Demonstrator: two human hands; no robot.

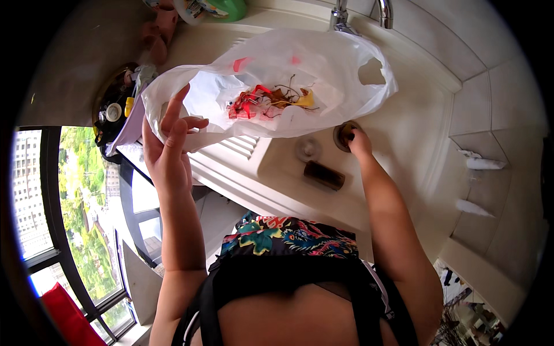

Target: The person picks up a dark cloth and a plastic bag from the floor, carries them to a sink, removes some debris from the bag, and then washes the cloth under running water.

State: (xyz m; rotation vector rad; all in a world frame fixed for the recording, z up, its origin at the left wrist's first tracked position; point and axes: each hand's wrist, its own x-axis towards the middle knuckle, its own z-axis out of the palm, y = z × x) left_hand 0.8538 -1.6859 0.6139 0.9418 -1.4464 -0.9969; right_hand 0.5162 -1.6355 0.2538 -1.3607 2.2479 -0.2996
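Note:
My left hand (173,134) holds the left side of a white translucent plastic bag (337,95), fingers through its handle area. Inside the bag's open mouth lie red ribbon and mesh (247,104), dry brown leaves and stems (283,97) and a yellow piece (305,99). Below the bag's right part, my right hand (360,142) reaches with its fingertips into the sink drain (344,136); something brownish shows there, but whether the fingers grip it cannot be told. A clear round item (307,149) and a dark brown cylindrical object (324,175) lie on the basin floor near the drain.
The white sink (402,116) has a ribbed washboard (236,146) at its left. A chrome faucet (339,17) stands at the back, a green bottle (229,9) at the back left. Various small items fill a dark round container (113,108) beside the window (86,207).

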